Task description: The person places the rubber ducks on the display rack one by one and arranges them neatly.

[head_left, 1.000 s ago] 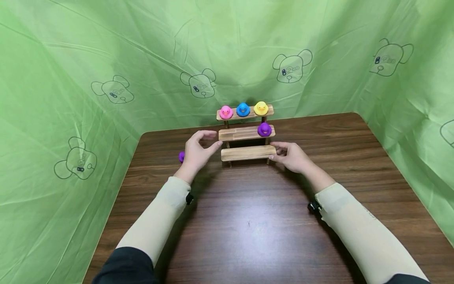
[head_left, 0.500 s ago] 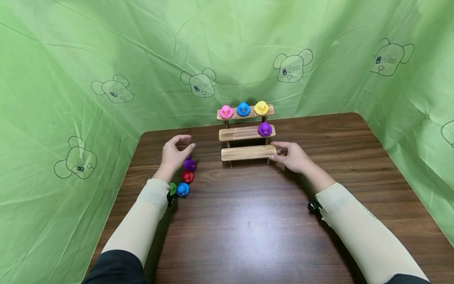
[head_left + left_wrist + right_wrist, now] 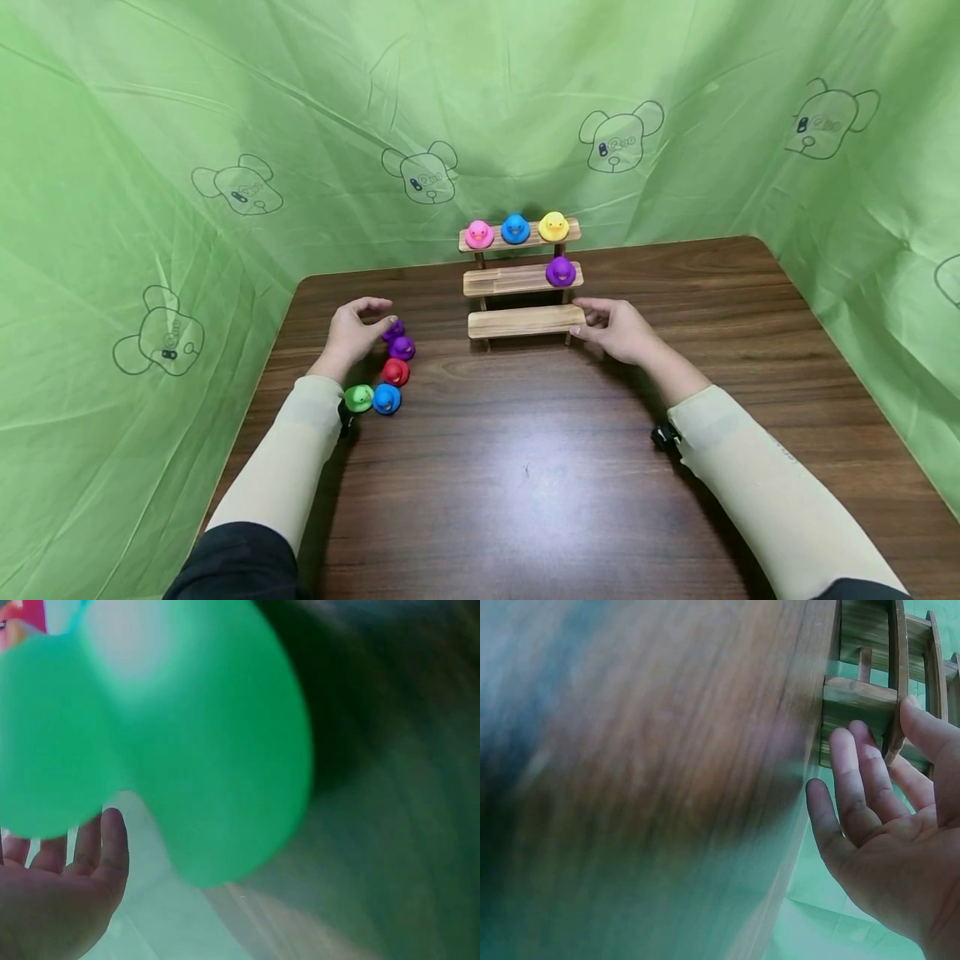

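The left hand point(image 3: 350, 339) partly hides a purple duck point(image 3: 395, 332), grip unclear; the right hand point(image 3: 619, 333) holds the rack point(image 3: 521, 322).

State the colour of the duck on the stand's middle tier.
Purple; the rubber duck on the middle tier shows best in the head view.

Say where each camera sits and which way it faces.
Head: on the head, facing forward and down at the wooden rack; left hand, right hand and sleeves show.
Left wrist: on that wrist, facing apparently the green duck close up; fingers show.
Right wrist: on that wrist, facing tabletop and rack's end; fingers show.
Head and right wrist share the rack.
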A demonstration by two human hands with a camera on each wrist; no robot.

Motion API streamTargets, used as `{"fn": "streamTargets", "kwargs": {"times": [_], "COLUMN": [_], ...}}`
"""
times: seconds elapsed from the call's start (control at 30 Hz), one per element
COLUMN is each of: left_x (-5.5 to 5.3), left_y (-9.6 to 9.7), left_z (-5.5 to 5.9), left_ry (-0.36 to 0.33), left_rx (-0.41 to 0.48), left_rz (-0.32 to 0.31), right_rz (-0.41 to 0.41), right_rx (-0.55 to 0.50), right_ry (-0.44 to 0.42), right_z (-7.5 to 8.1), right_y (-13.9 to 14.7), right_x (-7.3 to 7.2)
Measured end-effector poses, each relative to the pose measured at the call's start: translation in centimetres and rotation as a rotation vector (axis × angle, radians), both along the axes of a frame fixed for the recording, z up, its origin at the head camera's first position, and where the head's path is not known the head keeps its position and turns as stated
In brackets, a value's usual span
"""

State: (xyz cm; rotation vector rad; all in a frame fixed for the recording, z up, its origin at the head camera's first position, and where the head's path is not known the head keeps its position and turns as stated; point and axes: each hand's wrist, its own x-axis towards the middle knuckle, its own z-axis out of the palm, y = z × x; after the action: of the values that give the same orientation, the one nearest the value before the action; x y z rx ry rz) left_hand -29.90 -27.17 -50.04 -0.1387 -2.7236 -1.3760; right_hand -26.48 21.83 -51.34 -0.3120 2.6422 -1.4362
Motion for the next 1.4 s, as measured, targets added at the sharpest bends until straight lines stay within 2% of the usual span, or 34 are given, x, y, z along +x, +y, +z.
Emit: {"fn": "streamTargets", "kwargs": {"times": [0.23,0.33,0.53,0.8,1.13,1.4], "left_x": [0.0,-0.1,-0.2,0.1,0.4,0.3], "left_y": [-0.7,-0.9,-1.2,-1.0,-0.6,-0.6], "left_z": [-0.7,-1.0,-1.5,-1.3,-1.2,-1.2], "left_ry": [-0.103,-0.118,-0.108,-0.108,-0.113,-0.096], "left_rx": [-0.051,-0.070,-0.116,-0.119,-0.086,-0.021], "left_rz": [-0.008,-0.003,0.018,0.041,0.058,0.058], "right_rz": [0.006,0.003,0.008,0.002,0.004,0.005], "right_rx": [-0.015,-0.019,-0.014,-0.016,-0.020,-0.015], "right_ry": [0.006,-0.001,0.006,0.014,0.007,0.007], "right_z": [0.1,0.0,-0.1,-0.2,-0.3,-0.2], "right_y": [0.0,0.1,0.0,0.0,0.1,0.1], "right_x": [0.0,0.0,0.0,0.0,0.0,0.0]}}
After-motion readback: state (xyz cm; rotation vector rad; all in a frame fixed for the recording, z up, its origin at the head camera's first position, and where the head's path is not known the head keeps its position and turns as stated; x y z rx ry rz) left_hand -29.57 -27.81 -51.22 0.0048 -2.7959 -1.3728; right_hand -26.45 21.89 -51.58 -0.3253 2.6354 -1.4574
